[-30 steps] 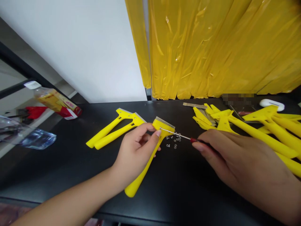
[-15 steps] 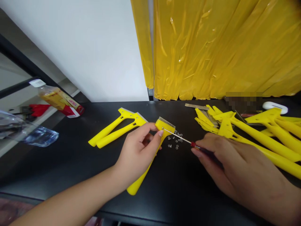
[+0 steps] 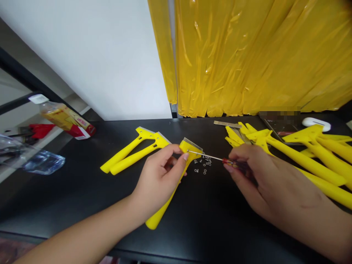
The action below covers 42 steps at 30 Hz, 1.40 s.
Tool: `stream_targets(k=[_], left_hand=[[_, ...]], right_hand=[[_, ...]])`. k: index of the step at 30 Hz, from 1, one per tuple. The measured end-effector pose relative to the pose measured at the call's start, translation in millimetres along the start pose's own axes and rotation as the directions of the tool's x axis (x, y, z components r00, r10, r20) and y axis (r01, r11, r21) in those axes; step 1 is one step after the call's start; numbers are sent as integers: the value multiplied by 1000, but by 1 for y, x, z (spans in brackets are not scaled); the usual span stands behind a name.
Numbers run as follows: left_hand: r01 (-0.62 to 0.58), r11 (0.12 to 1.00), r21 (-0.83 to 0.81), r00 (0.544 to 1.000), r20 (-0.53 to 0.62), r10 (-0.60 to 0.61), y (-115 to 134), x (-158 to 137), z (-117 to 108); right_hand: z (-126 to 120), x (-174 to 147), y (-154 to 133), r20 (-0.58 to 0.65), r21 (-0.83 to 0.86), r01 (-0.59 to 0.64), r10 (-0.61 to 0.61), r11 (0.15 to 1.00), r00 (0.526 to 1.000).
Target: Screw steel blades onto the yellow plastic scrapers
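Your whole view has swung slightly since half a second ago, so the bench (image 3: 214,220), the yellow sheeting (image 3: 233,55) and the white panel (image 3: 110,55) sit a little further left; the things lying on the bench keep their places relative to one another. At your right, the pile of yellow scrapers (image 3: 305,157) spreads beyond your knuckles.

Your right hand (image 3: 272,183) is closed around the handle of the screwdriver (image 3: 226,161), thumb and forefinger meeting near its front end. That is where the change shows: the shaft lies flatter than it did, and more of the handle shows beside your fingers.

Your left hand (image 3: 159,176) is nearly closed, pinching the head of the yellow scraper (image 3: 189,146) between thumb and forefinger, with other fingertips showing behind it. This grip looks unchanged. The scraper is in front of you near the middle of the bench, its handle slanting down toward you and its blade edge facing away. The pair of scrapers (image 3: 134,157) lies to its left, side by side.

The screwdriver's tip meets the scraper's head just beside your left thumb. Small metal nuts (image 3: 205,171) lie scattered just right of the scraper.
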<state>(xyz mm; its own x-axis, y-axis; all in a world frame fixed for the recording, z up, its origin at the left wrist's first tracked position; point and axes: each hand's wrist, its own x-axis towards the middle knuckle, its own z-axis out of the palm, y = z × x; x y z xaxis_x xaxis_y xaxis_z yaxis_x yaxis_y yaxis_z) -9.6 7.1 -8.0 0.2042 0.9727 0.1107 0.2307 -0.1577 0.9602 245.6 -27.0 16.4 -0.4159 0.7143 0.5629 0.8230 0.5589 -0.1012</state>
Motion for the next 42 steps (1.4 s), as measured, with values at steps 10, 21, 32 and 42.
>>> stream_targets(k=[10,21,32,42], left_hand=[[12,1000,7,1000,5,-12,1,1,0],[16,1000,15,1000,3,-16,0,-1,1],[-104,991,82,994,-36,107,6,-1,0],[-206,955,213,974,-51,221,2,0,-4]], right_hand=[[3,-4,1,41,17,0,-1,1000,999],[-1,0,3,37,-84,48,-45,995,998],[7,-3,-3,141,64,-29,20,998,990],[14,0,-2,660,641,-706,252,303,708]])
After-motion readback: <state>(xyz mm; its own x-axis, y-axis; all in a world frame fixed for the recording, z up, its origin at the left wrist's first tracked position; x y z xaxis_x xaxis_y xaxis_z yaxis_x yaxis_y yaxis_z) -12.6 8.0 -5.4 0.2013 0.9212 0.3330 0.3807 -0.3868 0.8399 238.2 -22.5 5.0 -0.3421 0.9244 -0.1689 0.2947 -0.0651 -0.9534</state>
